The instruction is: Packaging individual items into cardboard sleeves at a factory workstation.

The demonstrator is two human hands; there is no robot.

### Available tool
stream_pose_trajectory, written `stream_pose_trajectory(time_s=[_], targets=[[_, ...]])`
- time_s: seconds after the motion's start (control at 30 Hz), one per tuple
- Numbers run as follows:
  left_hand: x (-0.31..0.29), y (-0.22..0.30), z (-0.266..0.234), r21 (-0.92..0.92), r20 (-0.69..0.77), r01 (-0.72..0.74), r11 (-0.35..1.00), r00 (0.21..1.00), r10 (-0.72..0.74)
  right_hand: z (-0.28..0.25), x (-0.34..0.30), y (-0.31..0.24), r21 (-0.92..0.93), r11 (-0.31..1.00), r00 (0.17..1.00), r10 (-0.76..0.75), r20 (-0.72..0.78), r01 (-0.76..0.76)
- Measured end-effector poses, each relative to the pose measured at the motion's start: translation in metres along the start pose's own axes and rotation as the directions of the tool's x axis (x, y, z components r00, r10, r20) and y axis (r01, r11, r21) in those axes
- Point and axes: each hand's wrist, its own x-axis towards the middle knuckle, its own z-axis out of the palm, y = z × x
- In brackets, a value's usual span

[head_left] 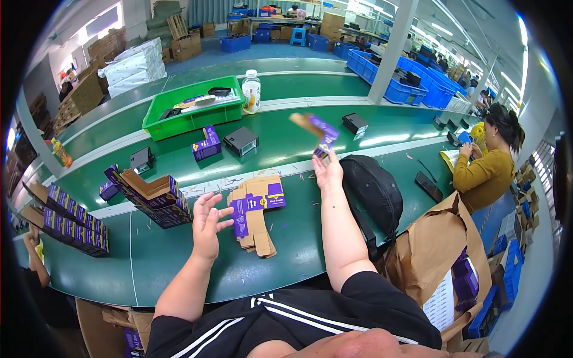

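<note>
A purple carton (323,138) with a brown open flap tilts at the fingertips of my right hand (329,174), which grips its lower end; its far end is smeared by motion. My left hand (209,225) is raised with fingers spread and nothing in them. Between my arms a pile of flat purple-and-brown cartons (256,224) lies on the green table (298,250). Left of my left hand stands a stack of purple cartons (161,203), with an open brown tray shape on top.
A black bag (370,194) lies beside my right forearm, near a brown paper sack (439,250). Beyond are a purple box (206,143), black devices (241,142), a green bin (149,122) and a bottle (251,92). More carton stacks (74,227) stand left; a co-worker (486,161) sits right.
</note>
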Motion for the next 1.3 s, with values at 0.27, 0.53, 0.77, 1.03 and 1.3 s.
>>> stream_pose_trajectory(time_s=[0.27, 0.53, 0.77, 1.03, 1.3], targets=[[0.001, -0.006, -0.014, 0.033, -0.001, -0.014, 0.999, 1.000, 0.014, 0.029, -0.041, -0.009, -0.526, 0.841, 0.913, 0.305, 0.271, -0.125], [-0.001, -0.011, -0.043, 0.089, -0.057, -0.005, 0.996, 0.998, 0.010, 0.051, -0.059, 0.026, -0.864, 0.495, 0.934, 0.258, 0.245, 0.090], [-0.018, -0.004, -0.076, 0.055, -0.080, -0.052, 0.997, 0.995, 0.056, 0.111, -0.157, 0.070, -0.434, -0.181, 0.461, 0.157, 0.873, 0.883], [-0.041, 0.011, -0.080, 0.156, -0.078, -0.054, 0.986, 0.995, 0.067, 0.116, -0.191, 0.075, -0.416, -0.130, 0.435, 0.191, 0.880, 0.900], [-0.064, 0.042, -0.071, -0.248, 0.256, 0.254, 0.935, 0.948, -0.190, 0.138, -0.244, 0.074, -0.318, 0.242, 0.338, -0.045, 0.940, 0.917]])
